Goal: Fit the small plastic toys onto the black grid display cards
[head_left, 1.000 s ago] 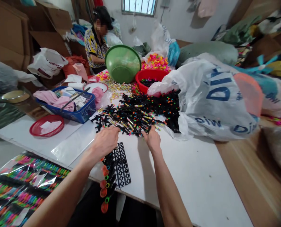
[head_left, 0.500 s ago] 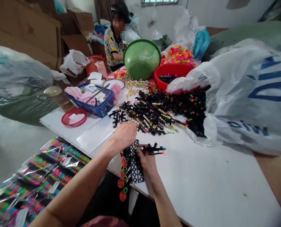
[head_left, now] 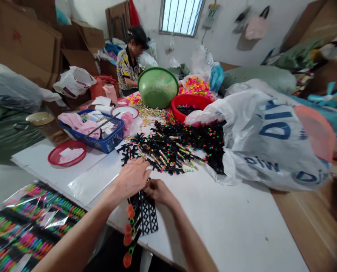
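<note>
A black perforated plastic rack (head_left: 150,219) lies at the table's near edge. Along its left side sit several black pieces with orange discs (head_left: 127,239) and green rings. My left hand (head_left: 132,176) is over the rack's far end, its fingers bent and close together, the tips hidden. Right beside it, my right hand (head_left: 159,192) has its fingers pinched at the rack's top right corner. Whatever is between the fingers of either hand is too hidden to name. Just beyond them spreads a pile of small black plastic pieces (head_left: 168,145) with coloured tips.
A blue basket (head_left: 106,141) of cloths and a red basket (head_left: 53,158) stand left. Behind the pile are a green basin (head_left: 158,88) and a red basin (head_left: 175,107). A large white bag (head_left: 242,139) bulges on the right. Another person (head_left: 128,68) sits at the back.
The black toy-gun-shaped piece with blue and pink tips, earlier in my right hand, no longer shows. My right hand has closed in beside the left. The camera view has tilted up.
</note>
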A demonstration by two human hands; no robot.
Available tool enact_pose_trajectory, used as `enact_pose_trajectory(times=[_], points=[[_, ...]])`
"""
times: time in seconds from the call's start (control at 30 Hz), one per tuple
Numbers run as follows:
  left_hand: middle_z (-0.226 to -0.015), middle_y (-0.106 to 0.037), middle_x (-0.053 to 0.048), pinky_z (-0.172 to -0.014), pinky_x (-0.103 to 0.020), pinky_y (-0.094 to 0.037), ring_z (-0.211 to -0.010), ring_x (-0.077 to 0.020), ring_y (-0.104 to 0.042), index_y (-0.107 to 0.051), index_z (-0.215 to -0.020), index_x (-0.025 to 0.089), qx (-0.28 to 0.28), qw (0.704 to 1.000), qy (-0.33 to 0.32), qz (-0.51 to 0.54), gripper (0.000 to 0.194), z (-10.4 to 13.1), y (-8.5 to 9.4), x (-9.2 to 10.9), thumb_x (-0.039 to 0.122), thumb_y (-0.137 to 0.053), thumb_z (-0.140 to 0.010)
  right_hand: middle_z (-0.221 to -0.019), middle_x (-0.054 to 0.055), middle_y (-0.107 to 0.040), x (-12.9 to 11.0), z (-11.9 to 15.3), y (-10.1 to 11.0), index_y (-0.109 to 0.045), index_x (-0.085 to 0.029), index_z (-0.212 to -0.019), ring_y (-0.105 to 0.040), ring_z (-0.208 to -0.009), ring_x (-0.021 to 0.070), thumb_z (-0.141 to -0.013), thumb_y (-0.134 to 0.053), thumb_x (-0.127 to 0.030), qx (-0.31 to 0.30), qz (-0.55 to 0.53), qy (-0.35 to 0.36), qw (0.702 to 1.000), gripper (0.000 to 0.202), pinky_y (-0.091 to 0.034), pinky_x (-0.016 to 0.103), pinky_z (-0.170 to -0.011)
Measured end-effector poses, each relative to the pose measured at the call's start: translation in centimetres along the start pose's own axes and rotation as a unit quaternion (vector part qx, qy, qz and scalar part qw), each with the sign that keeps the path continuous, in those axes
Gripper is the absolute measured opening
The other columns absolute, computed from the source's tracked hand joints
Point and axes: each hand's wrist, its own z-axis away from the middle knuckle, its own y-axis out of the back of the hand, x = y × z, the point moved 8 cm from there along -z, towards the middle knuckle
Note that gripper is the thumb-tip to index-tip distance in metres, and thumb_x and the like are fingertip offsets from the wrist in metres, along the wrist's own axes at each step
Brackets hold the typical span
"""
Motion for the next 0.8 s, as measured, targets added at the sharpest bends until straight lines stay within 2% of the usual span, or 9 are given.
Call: enact_pose_trajectory(times=[0.07,0.17,0.27,0.37,0.47,0.57,0.63,0.7,0.8], points=[[-0.097,-0.057,-0.011,-0.089,-0.039,-0.042,-0.096,-0.0234,-0.055,-0.060,-0.104,0.014,-0.001,1.000,-0.010,0.009,0.033,-0.1,-0.2,0.0,0.022,-0.031,-0.090,-0.069,0.001,-0.062,2.5,-2.9,4.8,-0.064,-0.015,-0.077,-0.057,-0.065,0.0126,-0.072,-0.060,-0.019,0.030,0.029,-0.009,0.999,0.008,-0.041,0.020,-0.061],[-0.097,-0.055,-0.010,-0.090,-0.040,-0.042,-0.095,-0.0229,-0.054,-0.059,-0.105,0.014,-0.002,1.000,-0.008,0.016,0.035,-0.3,-0.5,-0.1,0.021,-0.028,-0.090,-0.098,0.013,-0.061,6.0,-7.9,11.8,-0.060,-0.010,-0.100,-0.059,-0.089,0.0197,-0.084,-0.043,-0.017,0.137,0.083,-0.073,0.984,0.024,-0.041,0.028,-0.074],[-0.099,-0.055,-0.009,-0.089,-0.040,-0.042,-0.095,-0.0227,-0.053,-0.059,-0.107,0.016,-0.011,1.000,0.012,0.019,0.036,-0.3,-0.8,-0.4,0.019,-0.028,-0.089,-0.101,0.019,-0.058,7.7,-11.1,14.2,-0.056,-0.007,-0.105,-0.058,-0.095,0.0235,-0.083,-0.043,-0.011,0.184,0.116,-0.126,0.968,0.026,-0.041,0.031,-0.078],[-0.102,-0.056,-0.009,-0.090,-0.040,-0.042,-0.097,-0.0232,-0.053,-0.059,-0.109,0.016,-0.012,0.999,0.020,0.021,0.037,-0.6,-1.2,-0.6,0.017,-0.028,-0.089,-0.098,0.017,-0.060,9.0,-10.2,13.8,-0.057,-0.010,-0.102,-0.059,-0.092,0.0233,-0.081,-0.044,-0.008,0.196,0.145,-0.150,0.958,0.025,-0.041,0.031,-0.077],[-0.101,-0.057,-0.010,-0.091,-0.040,-0.041,-0.097,-0.0232,-0.054,-0.057,-0.112,0.015,0.004,0.999,0.030,0.030,0.037,-0.9,-1.3,-0.8,0.017,-0.029,-0.088,-0.103,0.015,-0.059,10.9,-5.1,13.6,-0.053,-0.013,-0.111,-0.058,-0.090,0.0231,-0.082,-0.044,-0.015,0.222,0.144,-0.164,0.950,0.030,-0.042,0.033,-0.076],[-0.105,-0.057,-0.011,-0.094,-0.041,-0.039,-0.101,-0.0236,-0.053,-0.058,-0.111,0.014,0.031,0.998,0.034,0.030,0.034,-0.8,-0.7,-1.0,0.020,-0.033,-0.088,-0.087,0.007,-0.061,10.9,0.7,12.0,-0.054,-0.015,-0.110,-0.058,-0.072,0.0176,-0.079,-0.050,-0.028,0.218,-0.010,-0.139,0.966,0.034,-0.044,0.029,-0.067],[-0.120,-0.052,-0.010,-0.096,-0.042,-0.037,-0.111,-0.0248,-0.048,-0.058,-0.110,0.017,0.066,0.997,0.017,0.026,0.031,-0.3,0.3,-0.7,0.029,-0.039,-0.088,-0.078,0.002,-0.059,8.9,3.7,9.3,-0.053,-0.015,-0.112,-0.054,-0.061,0.0140,-0.079,-0.050,-0.036,0.208,-0.172,-0.096,0.958,0.039,-0.043,0.026,-0.058],[-0.132,-0.044,-0.006,-0.100,-0.045,-0.033,-0.121,-0.0255,-0.039,-0.059,-0.109,0.023,0.088,0.996,-0.029,0.010,0.030,0.4,1.3,0.0,0.037,-0.043,-0.088,-0.075,0.001,-0.058,5.8,5.5,5.4,-0.052,-0.016,-0.111,-0.053,-0.060,0.0130,-0.080,-0.050,-0.040,0.178,-0.302,-0.049,0.935,0.040,-0.043,0.025,-0.056],[-0.120,-0.055,-0.003,-0.100,-0.045,-0.030,-0.119,-0.0236,-0.039,-0.063,-0.091,0.021,0.031,0.994,-0.102,-0.025,0.028,1.2,1.0,1.2,0.034,-0.038,-0.090,-0.074,0.002,-0.059,2.3,6.3,-1.1,-0.056,-0.016,-0.094,-0.054,-0.064,0.0144,-0.076,-0.054,-0.039,0.110,-0.404,-0.048,0.907,0.029,-0.044,0.026,-0.060]])
